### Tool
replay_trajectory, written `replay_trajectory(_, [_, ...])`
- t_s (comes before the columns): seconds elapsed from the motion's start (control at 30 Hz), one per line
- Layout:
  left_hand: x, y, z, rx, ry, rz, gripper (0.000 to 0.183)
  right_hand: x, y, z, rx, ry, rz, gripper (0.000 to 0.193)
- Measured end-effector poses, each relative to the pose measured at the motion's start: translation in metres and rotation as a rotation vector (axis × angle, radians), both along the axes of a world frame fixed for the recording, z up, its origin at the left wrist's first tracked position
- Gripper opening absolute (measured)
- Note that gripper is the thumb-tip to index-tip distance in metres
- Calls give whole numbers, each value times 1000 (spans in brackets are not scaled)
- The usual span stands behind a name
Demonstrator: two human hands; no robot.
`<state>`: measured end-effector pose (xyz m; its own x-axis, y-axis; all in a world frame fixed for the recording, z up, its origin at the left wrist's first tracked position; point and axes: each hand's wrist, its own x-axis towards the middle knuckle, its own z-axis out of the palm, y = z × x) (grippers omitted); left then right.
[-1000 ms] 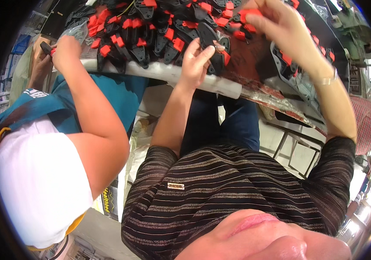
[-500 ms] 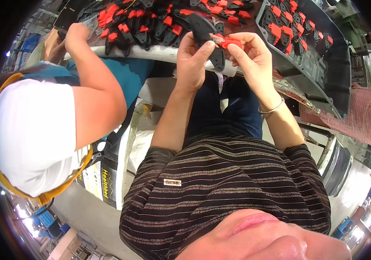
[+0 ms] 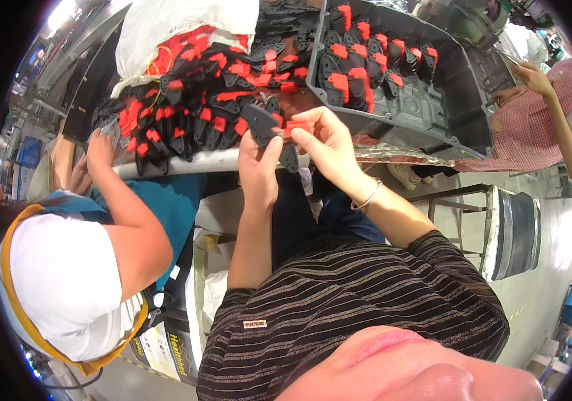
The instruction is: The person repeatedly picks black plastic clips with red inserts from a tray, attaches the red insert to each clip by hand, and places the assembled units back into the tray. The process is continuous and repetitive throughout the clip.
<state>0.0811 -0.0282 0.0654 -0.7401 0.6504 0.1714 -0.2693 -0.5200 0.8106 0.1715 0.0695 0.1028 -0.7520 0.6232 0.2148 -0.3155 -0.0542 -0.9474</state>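
Observation:
My left hand (image 3: 259,175) grips a black plastic bracket (image 3: 263,123) between thumb and fingers, above the front edge of the table. Pinched in my right hand (image 3: 331,148) is a red plastic piece (image 3: 297,126), held against the bracket's right side. Whether the two are joined, I cannot tell. Just beyond my hands lies a heap of black brackets with red pieces (image 3: 219,122). Right of it stands a grey plastic bin (image 3: 433,139), with several more black brackets with red pieces (image 3: 359,72) standing inside.
A white sack (image 3: 179,27) lies at the back of the heap. At my left sits a co-worker in a white top (image 3: 58,260), one hand (image 3: 100,152) at clear plastic by the heap. Another person in a checked shirt (image 3: 533,123) is at the right, beyond a stool (image 3: 516,230).
The view has shifted, showing more of the table, the sack and the bin. My hands still hold the bracket and red piece together. The person at the right has raised a hand into view.

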Motion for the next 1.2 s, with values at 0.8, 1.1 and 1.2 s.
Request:
replay_trajectory(0.8, [30, -4, -6, -20, 59, -273, 62, -6, 3, -3, -172, 98, 363, 42])
replay_trajectory(1.1, [35, 3, -15, -4, -94, -324, 55, 7, 2, -4, -268, 0, 283, 39])
replay_trajectory(1.2, [39, 4, -16, 18, -136, -294, 53, 10, -2, -5, -263, 12, 224, 38])
